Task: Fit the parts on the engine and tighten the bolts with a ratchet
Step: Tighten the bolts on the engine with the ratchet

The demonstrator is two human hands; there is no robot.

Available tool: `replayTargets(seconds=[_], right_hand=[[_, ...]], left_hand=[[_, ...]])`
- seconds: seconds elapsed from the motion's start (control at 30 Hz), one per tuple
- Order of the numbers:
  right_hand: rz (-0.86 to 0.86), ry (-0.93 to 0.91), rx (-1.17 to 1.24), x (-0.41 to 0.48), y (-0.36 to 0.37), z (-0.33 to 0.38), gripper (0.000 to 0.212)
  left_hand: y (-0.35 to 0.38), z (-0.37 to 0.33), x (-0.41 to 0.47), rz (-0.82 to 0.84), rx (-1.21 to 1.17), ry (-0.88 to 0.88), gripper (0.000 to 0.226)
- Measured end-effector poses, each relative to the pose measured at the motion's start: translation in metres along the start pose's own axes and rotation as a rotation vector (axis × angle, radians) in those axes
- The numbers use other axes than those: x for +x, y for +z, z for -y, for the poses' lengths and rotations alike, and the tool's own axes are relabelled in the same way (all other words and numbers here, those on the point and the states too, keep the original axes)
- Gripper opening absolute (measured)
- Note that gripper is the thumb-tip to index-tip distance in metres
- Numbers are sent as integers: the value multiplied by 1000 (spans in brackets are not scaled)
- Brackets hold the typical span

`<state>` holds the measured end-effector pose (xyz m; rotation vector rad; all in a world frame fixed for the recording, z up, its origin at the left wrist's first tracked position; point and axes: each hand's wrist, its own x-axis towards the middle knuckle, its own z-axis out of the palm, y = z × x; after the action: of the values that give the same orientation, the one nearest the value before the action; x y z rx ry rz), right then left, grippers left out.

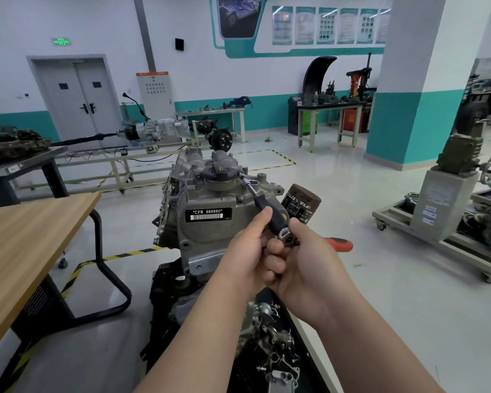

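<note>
Left hand (247,251): fingers wrapped round the black handle of the ratchet (260,202), thumb laid along its upper side. Right hand (306,259): fingers curled round the butt end, where a small chrome cap and a dark knob show between the knuckles. How much of the handle lies inside the two fists cannot be seen.

Ratchet: slim and straight, with a matte black grip and a bright steel shaft that slants up and to the left. Its tip meets the top right edge of the engine (210,199), beside a round black cap (219,172) with a yellow mark. The bolt under the tip is too small to make out.

Engine: rough grey cast metal, ribbed and lumpy, in the centre just beyond the hands. A black label (207,215) on its near face reads "*CFB 666660*". Its base is hidden behind the forearms.

Right of the engine, touching it or nearly so: a rusty brown cylindrical filter (304,205) with printed labels. Behind the right hand there is a red rounded thing (340,244), mostly hidden.

Near, low centre: loose grey metal parts (275,341) on a dark surface, cut off by the frame edge.

Left: a wood-grain table (26,236) on a black tube frame.
</note>
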<state>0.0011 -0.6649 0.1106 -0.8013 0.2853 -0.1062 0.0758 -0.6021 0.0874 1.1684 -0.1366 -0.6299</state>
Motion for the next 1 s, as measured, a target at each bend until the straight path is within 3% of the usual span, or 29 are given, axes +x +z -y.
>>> replayTargets(seconds=[0.13,0.23,0.37,0.43,0.7,0.8,0.93,1.0], right_hand=[[-122,-154,-499,1,-6,6,37],[-202,-356,-1034,1,-9,16,27],[-323,-620,-1766,-2,-6,15,24],[-365,-775,-1902,-5,0,14,21],[-363,-833,-1654,3,1,9,16],[-281,-638,-1210,11,-3,6,18],[-241,-339,-555,12,-3,0,37],[-113,-200,-290,8,-2,-1,37]], left_hand=[[6,1,-3,-18,-9,8,61],[14,-2,-7,-30,-97,55,41],[19,-9,-14,-67,-142,-5,34],[19,-15,-15,-60,-168,-27,30],[17,-21,-17,17,-106,-14,34],[16,-14,-13,14,-63,42,42],[7,-8,-10,5,9,50,55],[1,-6,-10,28,49,32,64]])
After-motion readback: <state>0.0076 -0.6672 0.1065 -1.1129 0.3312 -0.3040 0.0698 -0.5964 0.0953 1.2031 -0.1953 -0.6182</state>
